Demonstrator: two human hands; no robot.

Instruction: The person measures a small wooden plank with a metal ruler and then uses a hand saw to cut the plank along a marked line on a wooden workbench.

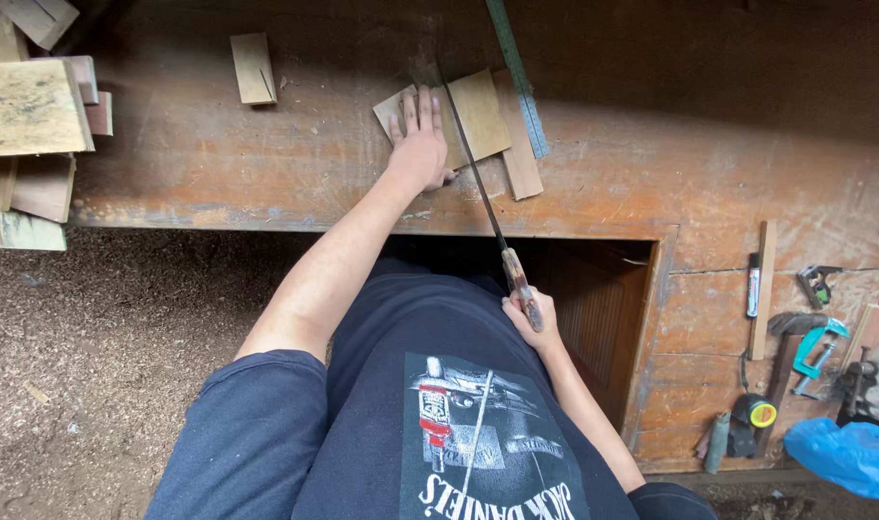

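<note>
The left hand point(420, 144) lies flat, fingers spread, pressing a small board point(459, 117) onto the bench point(266, 173). The right hand point(531, 323) is closed around the handle of a saw point(483, 188), near the body; its thin blade runs far-left across the board, just right of the left hand. A wood strip point(518, 154) lies just right of the board, with a steel rule point(518, 77) over its far end. A block point(253, 67) sits well left. Clamps point(815, 342) lie far right.

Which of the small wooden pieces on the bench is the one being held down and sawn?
It is the flat square board near the bench's front edge, under the left hand, with the saw blade across it. The small block farther left lies alone, untouched.
</note>
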